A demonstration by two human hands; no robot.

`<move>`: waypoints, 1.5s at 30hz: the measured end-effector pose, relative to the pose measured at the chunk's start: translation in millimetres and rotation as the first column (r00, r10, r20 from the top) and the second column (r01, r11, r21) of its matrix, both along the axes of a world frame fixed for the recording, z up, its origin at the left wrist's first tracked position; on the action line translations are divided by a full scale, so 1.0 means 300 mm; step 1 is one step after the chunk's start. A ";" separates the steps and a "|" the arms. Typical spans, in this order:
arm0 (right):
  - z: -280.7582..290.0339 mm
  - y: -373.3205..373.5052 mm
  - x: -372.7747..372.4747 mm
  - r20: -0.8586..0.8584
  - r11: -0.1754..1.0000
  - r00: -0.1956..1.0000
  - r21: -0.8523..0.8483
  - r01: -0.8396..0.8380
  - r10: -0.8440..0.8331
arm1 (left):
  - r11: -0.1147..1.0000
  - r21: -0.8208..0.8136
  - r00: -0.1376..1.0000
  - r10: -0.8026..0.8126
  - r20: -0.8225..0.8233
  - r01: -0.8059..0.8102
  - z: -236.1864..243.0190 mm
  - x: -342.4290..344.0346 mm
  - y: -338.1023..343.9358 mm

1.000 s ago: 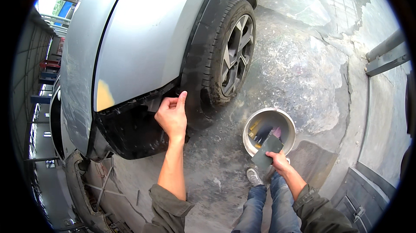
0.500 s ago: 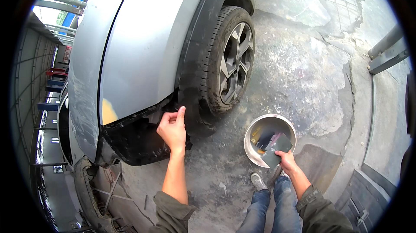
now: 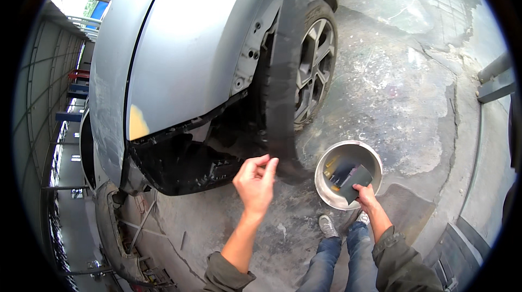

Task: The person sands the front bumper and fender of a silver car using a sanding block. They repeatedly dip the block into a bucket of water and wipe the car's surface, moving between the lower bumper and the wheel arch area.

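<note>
Sanding block (image 3: 356,180), dark and flat, is gripped in the right hand (image 3: 365,197) directly over the near rim of the round metal bucket (image 3: 375,160), its long axis tilted up and away toward the bucket's far side. Nearer the car is the left hand (image 3: 255,183), empty, fingers loosely curled with thumb and forefinger close together, just below the black lower edge of the grey fender (image 3: 185,64) and beside the tyre (image 3: 283,107). Open concrete floor (image 3: 397,80) lies beyond the bucket
</note>
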State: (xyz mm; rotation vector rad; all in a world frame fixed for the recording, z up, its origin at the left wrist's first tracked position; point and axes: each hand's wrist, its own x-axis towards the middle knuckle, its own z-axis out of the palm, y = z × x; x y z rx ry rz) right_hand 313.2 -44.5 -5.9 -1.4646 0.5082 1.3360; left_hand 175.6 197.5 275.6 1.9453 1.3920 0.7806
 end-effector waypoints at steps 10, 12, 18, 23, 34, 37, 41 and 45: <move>-0.587 0.141 -0.118 -0.073 0.973 0.975 0.112 -0.200 0.209 | 0.992 0.012 0.965 0.121 0.232 -0.127 -0.201 -0.147 0.046; -0.750 0.157 -0.128 -0.046 0.973 0.973 0.030 -0.227 0.228 | 0.994 0.100 0.984 0.021 0.175 -0.039 -0.233 -0.198 0.050; -1.057 0.221 -0.139 0.066 0.993 0.991 -0.034 -0.115 0.117 | 0.895 0.382 0.973 -0.215 -0.085 0.231 -0.254 -0.405 0.051; -1.013 0.231 -0.063 -0.238 0.994 0.971 0.101 0.040 -0.015 | 0.909 0.366 0.978 -0.166 -0.124 0.200 -0.181 -0.512 0.037; 0.283 0.248 0.086 -0.190 0.910 0.972 0.363 0.201 -0.139 | 0.574 0.549 0.788 -0.347 -0.509 0.607 0.349 -0.388 0.230; 0.678 0.439 0.079 -0.131 0.838 0.966 0.480 0.260 -0.225 | 0.400 0.492 0.629 -0.381 -0.678 0.773 0.474 -0.268 0.335; 1.347 0.806 0.053 -0.138 0.676 0.990 0.727 0.122 -0.031 | 0.204 0.316 0.362 -0.258 -0.896 0.927 0.610 -0.145 0.483; 1.684 0.931 0.149 0.089 0.683 0.994 0.730 -0.018 -0.068 | 0.325 0.151 0.205 -0.139 -0.969 0.934 0.658 0.017 0.615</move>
